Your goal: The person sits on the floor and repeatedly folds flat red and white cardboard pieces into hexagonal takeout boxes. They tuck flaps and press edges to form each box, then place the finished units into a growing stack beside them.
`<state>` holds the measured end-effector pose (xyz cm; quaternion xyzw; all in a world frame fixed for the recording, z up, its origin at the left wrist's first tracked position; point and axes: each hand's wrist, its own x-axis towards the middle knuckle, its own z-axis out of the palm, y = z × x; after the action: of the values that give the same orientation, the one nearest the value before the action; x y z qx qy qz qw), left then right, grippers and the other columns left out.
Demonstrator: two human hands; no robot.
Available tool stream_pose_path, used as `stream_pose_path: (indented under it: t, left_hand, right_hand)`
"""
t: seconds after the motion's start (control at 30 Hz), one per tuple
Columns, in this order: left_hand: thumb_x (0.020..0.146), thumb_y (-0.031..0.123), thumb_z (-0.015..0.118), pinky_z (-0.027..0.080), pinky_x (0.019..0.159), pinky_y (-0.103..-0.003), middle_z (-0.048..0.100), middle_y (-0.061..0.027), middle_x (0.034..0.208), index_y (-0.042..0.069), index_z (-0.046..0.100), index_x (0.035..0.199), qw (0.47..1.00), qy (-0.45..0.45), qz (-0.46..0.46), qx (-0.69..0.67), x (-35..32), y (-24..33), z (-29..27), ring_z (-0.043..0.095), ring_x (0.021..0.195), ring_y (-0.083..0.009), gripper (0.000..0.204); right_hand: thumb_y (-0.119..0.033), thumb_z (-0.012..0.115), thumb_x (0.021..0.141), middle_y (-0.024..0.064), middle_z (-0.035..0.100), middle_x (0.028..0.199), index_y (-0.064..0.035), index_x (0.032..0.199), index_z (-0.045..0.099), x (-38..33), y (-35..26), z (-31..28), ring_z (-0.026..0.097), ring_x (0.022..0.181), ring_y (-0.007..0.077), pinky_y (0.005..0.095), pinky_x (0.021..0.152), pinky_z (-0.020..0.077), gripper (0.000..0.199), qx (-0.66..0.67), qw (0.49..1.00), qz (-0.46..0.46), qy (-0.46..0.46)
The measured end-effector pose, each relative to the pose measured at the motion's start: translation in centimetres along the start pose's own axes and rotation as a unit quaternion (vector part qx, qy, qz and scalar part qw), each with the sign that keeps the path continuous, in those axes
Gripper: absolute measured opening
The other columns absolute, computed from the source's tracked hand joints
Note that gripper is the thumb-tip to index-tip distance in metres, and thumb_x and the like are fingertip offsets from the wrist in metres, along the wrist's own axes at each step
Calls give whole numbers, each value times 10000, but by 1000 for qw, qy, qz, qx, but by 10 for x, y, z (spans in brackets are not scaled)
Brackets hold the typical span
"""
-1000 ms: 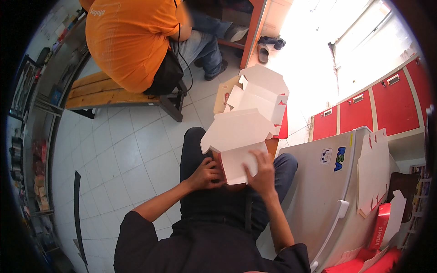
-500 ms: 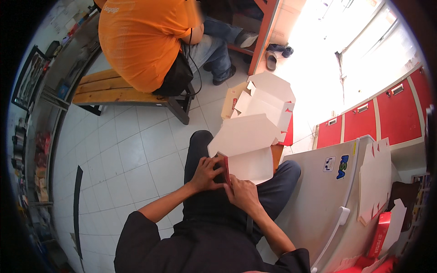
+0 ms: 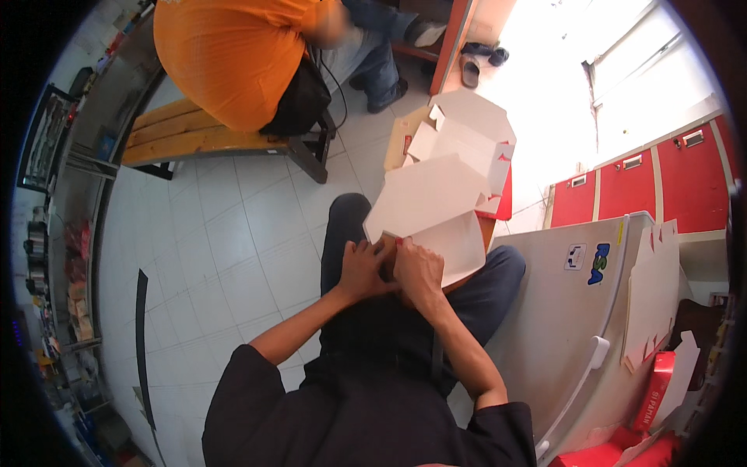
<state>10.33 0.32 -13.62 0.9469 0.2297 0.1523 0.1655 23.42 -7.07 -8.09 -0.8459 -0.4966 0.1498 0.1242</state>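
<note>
A cardboard box, white inside with red on its outer side, rests over my lap with its lid flap raised and leaning away. My left hand is closed around the box's left side wall, fingers bent over its edge. Beside it, my right hand curls tightly at the same wall, its fingertips pressed near a small red patch. Most of that wall is hidden behind my hands. Just beyond lies another open box, white inside, with slotted tabs and small red marks.
A person in an orange shirt sits on a wooden bench ahead left. At my right stands a white refrigerator, with flat cardboard blanks and red cardboard beside it. Red lockers stand farther off.
My right hand has moved up along the box's left wall and closed more tightly there. My left hand has shifted slightly right. The view has tilted a little, moving the scene's position.
</note>
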Motion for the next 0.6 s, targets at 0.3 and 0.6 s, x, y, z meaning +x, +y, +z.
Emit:
stream_pose_path:
  t: [0.3, 0.6]
  left_hand:
    - [534, 577, 835, 351, 786, -406, 637, -66, 1150, 162, 572, 1251, 997, -18, -45, -65, 5, 4, -2, 631, 916, -238, 869]
    - [774, 480, 760, 444, 859, -409, 612, -124, 1158, 77, 509, 1214, 952, 31, -93, -290, 0, 3, 4, 633, 968, -305, 647]
  right_hand:
    - [-170, 585, 846, 197, 669, 678, -21, 851, 608, 5, 1, 10, 687, 638, 366, 459, 604, 539, 151, 21, 1000, -18, 6]
    - [-342, 560, 931, 199, 686, 788, -44, 1012, 657, 22, 52, -21, 675, 761, 384, 463, 697, 526, 323, 52, 968, 32, 245]
